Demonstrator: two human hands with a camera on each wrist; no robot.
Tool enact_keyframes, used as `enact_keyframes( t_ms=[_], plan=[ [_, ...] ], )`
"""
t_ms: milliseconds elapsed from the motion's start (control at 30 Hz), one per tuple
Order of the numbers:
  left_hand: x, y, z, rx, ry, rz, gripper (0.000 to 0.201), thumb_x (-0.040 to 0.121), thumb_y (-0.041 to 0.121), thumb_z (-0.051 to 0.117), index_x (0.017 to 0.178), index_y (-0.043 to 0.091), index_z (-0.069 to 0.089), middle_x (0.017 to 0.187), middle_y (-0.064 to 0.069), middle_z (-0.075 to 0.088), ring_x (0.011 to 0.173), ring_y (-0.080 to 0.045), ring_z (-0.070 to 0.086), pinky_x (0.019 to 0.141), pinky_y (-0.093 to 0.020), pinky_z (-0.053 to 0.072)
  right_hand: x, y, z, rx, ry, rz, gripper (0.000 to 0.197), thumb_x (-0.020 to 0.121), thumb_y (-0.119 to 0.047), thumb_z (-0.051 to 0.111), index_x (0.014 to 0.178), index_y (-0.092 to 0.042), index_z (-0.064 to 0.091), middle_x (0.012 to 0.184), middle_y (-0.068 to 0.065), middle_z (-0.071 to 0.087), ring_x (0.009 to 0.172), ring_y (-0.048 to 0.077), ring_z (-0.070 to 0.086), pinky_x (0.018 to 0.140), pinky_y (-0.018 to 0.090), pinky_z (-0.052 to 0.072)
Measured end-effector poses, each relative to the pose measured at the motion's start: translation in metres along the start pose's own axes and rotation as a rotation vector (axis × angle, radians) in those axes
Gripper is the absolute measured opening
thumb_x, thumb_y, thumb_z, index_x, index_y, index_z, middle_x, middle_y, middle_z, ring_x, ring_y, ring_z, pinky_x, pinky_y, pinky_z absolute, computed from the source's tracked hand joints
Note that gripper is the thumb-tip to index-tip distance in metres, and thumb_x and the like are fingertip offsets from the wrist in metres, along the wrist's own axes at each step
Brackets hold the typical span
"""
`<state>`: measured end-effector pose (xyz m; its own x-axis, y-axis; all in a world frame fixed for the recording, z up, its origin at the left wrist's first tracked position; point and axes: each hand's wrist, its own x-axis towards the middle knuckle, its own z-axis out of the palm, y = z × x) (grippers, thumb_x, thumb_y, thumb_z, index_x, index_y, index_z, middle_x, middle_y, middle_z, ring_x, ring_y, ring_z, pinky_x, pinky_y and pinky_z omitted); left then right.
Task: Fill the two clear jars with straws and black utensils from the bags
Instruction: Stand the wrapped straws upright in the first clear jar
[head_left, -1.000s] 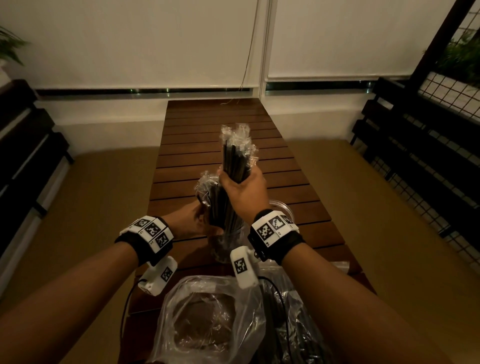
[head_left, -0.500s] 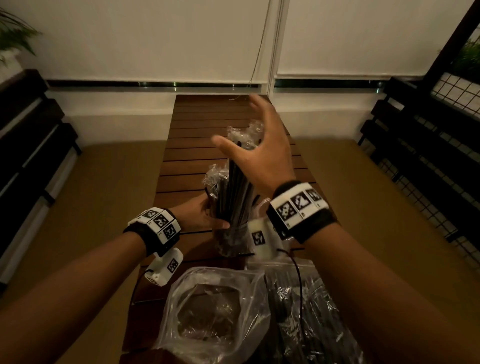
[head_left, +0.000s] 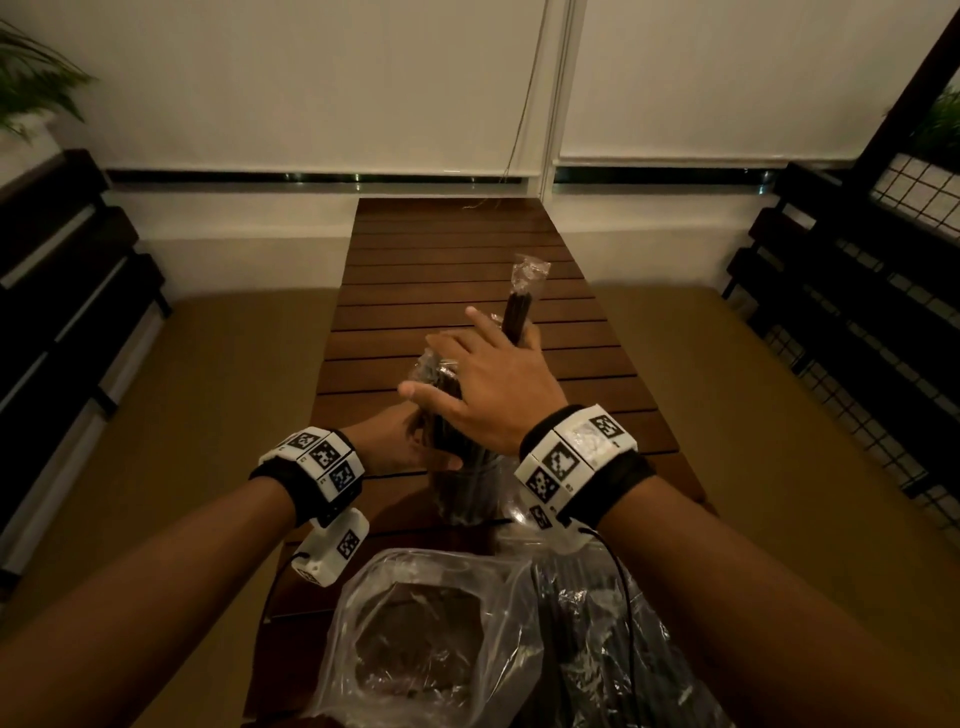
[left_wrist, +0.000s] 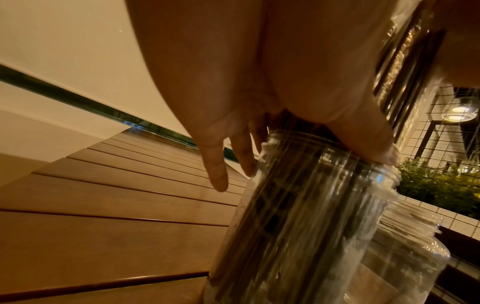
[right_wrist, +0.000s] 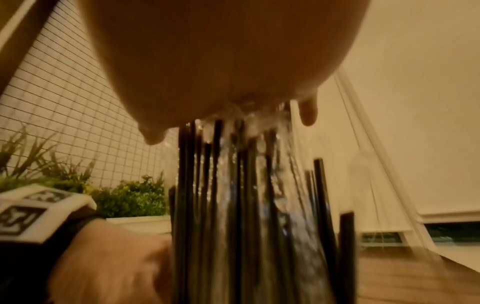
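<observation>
A clear jar (head_left: 467, 493) stands on the slatted wooden table (head_left: 457, 249), packed with black straws (head_left: 439, 382) in clear wrappers. My right hand (head_left: 488, 374) lies flat on the straw tops with its fingers spread, palm down; in the right wrist view the straws (right_wrist: 233, 195) run down from the palm. My left hand (head_left: 410, 441) grips the straws just above the jar's mouth, thumb at the jar (left_wrist: 298, 216) rim. One wrapped bundle (head_left: 522, 306) stands taller, past my right fingers. A second clear jar (left_wrist: 415, 257) stands beside the first.
Near me lie two clear plastic bags: a nearly empty one (head_left: 415, 649) and one with black straws or utensils (head_left: 597, 649). Dark benches flank the table left (head_left: 62, 291) and right (head_left: 831, 291). A wire grid with plants is at the right.
My right hand let go of the straw bundle, lifted open above it, then came down flat on the straw tops. The left hand kept its grip by the jar.
</observation>
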<state>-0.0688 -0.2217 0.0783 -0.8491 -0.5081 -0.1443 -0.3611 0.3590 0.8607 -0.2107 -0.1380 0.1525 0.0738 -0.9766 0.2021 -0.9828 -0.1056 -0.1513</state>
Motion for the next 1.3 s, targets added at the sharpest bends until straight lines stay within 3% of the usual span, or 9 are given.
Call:
enact_keyframes(
  t_ms=[200, 367, 500, 600, 867, 967, 1067, 1167, 1300],
  plan=[
    [0.0, 0.002, 0.0, -0.021, 0.02, -0.001, 0.052, 0.08, 0.006, 0.076, 0.112, 0.038, 0.049, 0.108, 0.02, 0.057, 0.094, 0.025, 0.055, 0.073, 0.0, 0.045, 0.024, 0.012, -0.04, 0.127, 0.535, 0.146, 0.056, 0.099, -0.06, 0.033, 0.132, -0.022, 0.058, 0.146, 0.002, 0.049, 0.144, 0.022, 0.033, 0.116, 0.049, 0.026],
    [-0.001, 0.006, 0.0, -0.008, 0.027, 0.017, 0.053, 0.079, 0.006, 0.075, 0.108, 0.042, 0.048, 0.107, 0.02, 0.057, 0.093, 0.025, 0.055, 0.074, -0.001, 0.046, 0.021, 0.015, -0.025, 0.309, 0.161, 0.074, 0.058, 0.102, -0.058, 0.025, 0.107, -0.015, 0.064, 0.108, 0.002, 0.063, 0.099, 0.015, 0.058, 0.094, 0.038, 0.049],
    [-0.002, 0.005, 0.001, -0.001, 0.006, 0.032, 0.05, 0.081, 0.007, 0.074, 0.113, 0.036, 0.05, 0.11, 0.017, 0.058, 0.095, 0.018, 0.058, 0.081, -0.012, 0.053, 0.005, 0.009, 0.005, 0.328, -0.043, 0.049, 0.075, 0.089, -0.081, 0.021, 0.127, -0.03, 0.06, 0.135, -0.004, 0.06, 0.122, 0.014, 0.054, 0.107, 0.056, 0.038],
    [-0.001, 0.004, -0.001, 0.017, -0.011, 0.027, 0.041, 0.081, 0.009, 0.074, 0.112, 0.032, 0.058, 0.109, 0.017, 0.064, 0.098, 0.01, 0.061, 0.087, -0.018, 0.054, 0.003, 0.008, 0.01, 0.279, -0.12, 0.097, 0.071, 0.082, -0.079, 0.05, 0.138, -0.035, 0.046, 0.143, -0.004, 0.051, 0.131, 0.022, 0.047, 0.107, 0.059, 0.037],
    [0.0, -0.003, -0.003, -0.026, 0.022, -0.01, 0.069, 0.079, 0.008, 0.077, 0.129, 0.032, 0.036, 0.12, 0.022, 0.049, 0.098, 0.026, 0.052, 0.077, -0.003, 0.048, 0.015, 0.001, -0.004, 0.393, 0.195, 0.127, 0.032, 0.079, -0.044, 0.071, 0.107, -0.029, 0.064, 0.099, -0.007, 0.054, 0.098, 0.022, 0.058, 0.083, 0.037, 0.053],
    [0.001, -0.004, -0.003, -0.016, 0.026, -0.004, 0.071, 0.079, 0.012, 0.077, 0.132, 0.032, 0.035, 0.121, 0.026, 0.047, 0.101, 0.025, 0.048, 0.079, -0.002, 0.046, 0.016, 0.002, -0.009, 0.365, 0.285, 0.126, 0.039, 0.078, -0.054, 0.067, 0.109, -0.03, 0.062, 0.104, -0.007, 0.059, 0.099, 0.019, 0.058, 0.085, 0.039, 0.053],
    [0.001, -0.005, -0.004, 0.006, 0.006, -0.032, 0.057, 0.08, 0.014, 0.076, 0.13, 0.024, 0.049, 0.122, 0.016, 0.056, 0.105, 0.009, 0.056, 0.089, -0.015, 0.051, 0.007, 0.001, 0.005, 0.375, 0.001, 0.135, 0.058, 0.079, -0.066, 0.066, 0.125, -0.031, 0.055, 0.124, -0.004, 0.057, 0.117, 0.021, 0.053, 0.098, 0.046, 0.049],
    [0.002, -0.005, -0.002, 0.032, 0.01, -0.012, 0.053, 0.079, 0.014, 0.077, 0.124, 0.027, 0.052, 0.116, 0.017, 0.058, 0.103, 0.01, 0.059, 0.082, -0.013, 0.051, 0.001, 0.012, -0.006, 0.635, -0.162, 0.112, 0.063, 0.086, -0.062, 0.064, 0.137, -0.028, 0.052, 0.136, -0.001, 0.056, 0.118, 0.015, 0.054, 0.09, 0.03, 0.048],
    [0.003, -0.008, -0.003, 0.068, 0.056, -0.042, 0.059, 0.075, 0.022, 0.081, 0.125, 0.026, 0.048, 0.117, 0.019, 0.057, 0.105, 0.007, 0.055, 0.087, -0.016, 0.049, 0.0, 0.038, -0.042, 0.888, 0.215, 0.233, 0.054, 0.097, -0.063, 0.036, 0.126, -0.027, 0.063, 0.133, -0.009, 0.061, 0.12, 0.005, 0.054, 0.087, 0.019, 0.038]
  ],
)
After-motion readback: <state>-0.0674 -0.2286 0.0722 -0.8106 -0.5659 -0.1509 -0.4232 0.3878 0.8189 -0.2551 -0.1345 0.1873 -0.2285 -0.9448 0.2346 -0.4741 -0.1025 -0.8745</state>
